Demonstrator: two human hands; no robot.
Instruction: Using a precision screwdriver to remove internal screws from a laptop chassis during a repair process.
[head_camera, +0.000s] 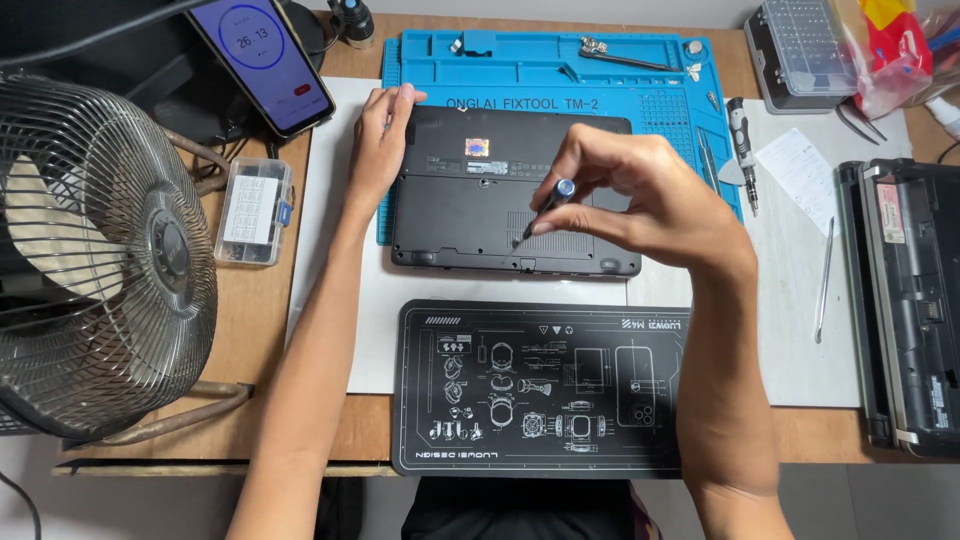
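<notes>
A black laptop (470, 215) lies bottom-up on a blue repair mat (540, 70). My left hand (383, 135) rests flat on the laptop's left far corner, fingers apart, holding nothing. My right hand (640, 195) pinches a small screwdriver (548, 207) with a blue cap, its tip down on the laptop's base near the vent grille. A black printed mat (520, 440) lies in front of the laptop, nearer to me.
A metal fan (100, 260) stands at the left. A phone (262, 60) showing a timer leans behind it, beside a small clear parts box (253, 210). Right: an electric screwdriver (742, 150), a metal spudger (823, 285), a paper slip (805, 175), a bit case (800, 45), another black laptop (915, 300).
</notes>
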